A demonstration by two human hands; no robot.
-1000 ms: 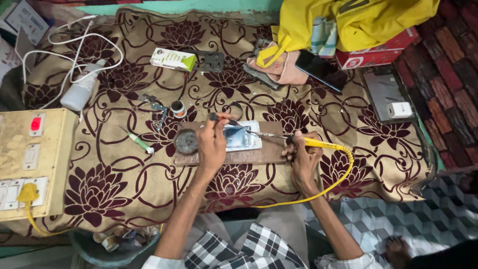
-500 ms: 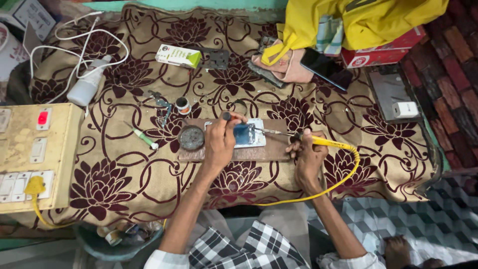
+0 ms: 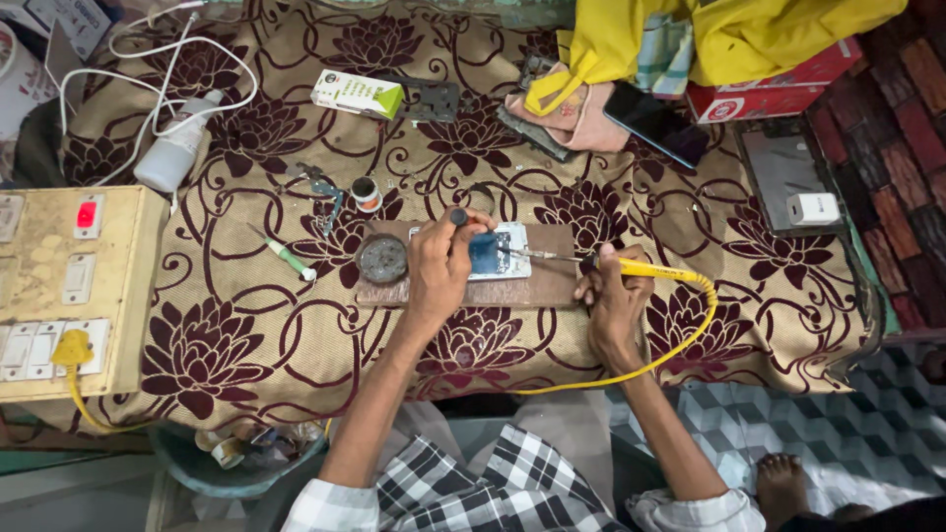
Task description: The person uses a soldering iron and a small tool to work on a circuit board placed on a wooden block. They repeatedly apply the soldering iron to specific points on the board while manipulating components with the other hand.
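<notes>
The right hand (image 3: 616,305) is closed around a yellow soldering iron (image 3: 591,262), its tip laid on the opened phone (image 3: 498,252). The left hand (image 3: 440,266) pinches a dark-capped tool (image 3: 458,217) at the phone's left edge. The phone lies on a wooden board (image 3: 552,288), right of a round tin (image 3: 382,259). The phone is best kept pinned and the tip steady, it is judged.

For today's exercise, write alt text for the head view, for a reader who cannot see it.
A right hand holds a yellow soldering iron to an opened phone on a wooden board, while the left hand steadies the phone. They work on a floral cloth beside a switchboard.
</notes>
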